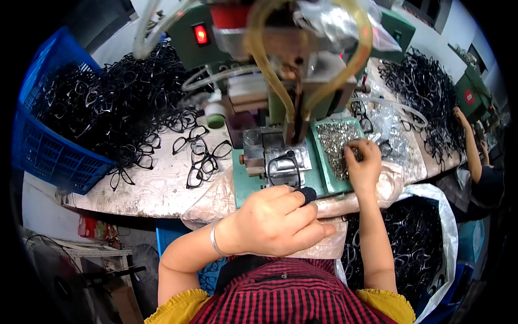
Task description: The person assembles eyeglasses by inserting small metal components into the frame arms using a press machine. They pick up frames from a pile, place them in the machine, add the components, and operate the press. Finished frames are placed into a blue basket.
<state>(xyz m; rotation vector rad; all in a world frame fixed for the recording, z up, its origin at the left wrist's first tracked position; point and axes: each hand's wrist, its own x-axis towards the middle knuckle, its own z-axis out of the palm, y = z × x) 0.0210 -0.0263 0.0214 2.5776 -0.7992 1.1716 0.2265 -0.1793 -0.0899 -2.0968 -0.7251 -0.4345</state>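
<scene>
My left hand point(278, 222), with a bracelet on the wrist and a black cover on one fingertip, is closed on a black eyeglass frame point(284, 171). It holds the frame at the metal fixture on the green base of a bench machine point(298, 108), under the machine's head. To the right, my right hand point(365, 163) has its fingers bent together at the edge of a pile of small metal parts point(339, 143). The pile fills a green tray point(335, 187) beside the fixture. What lies between those fingertips is too small to make out.
Several loose black eyeglass frames point(202, 159) lie on the table left of the machine. Behind them, a big heap of frames point(108, 102) spills from a blue crate point(65, 154). A white sack point(450, 227) of frames stands at lower right. Another person's arm point(473, 148) reaches toward a heap at far right.
</scene>
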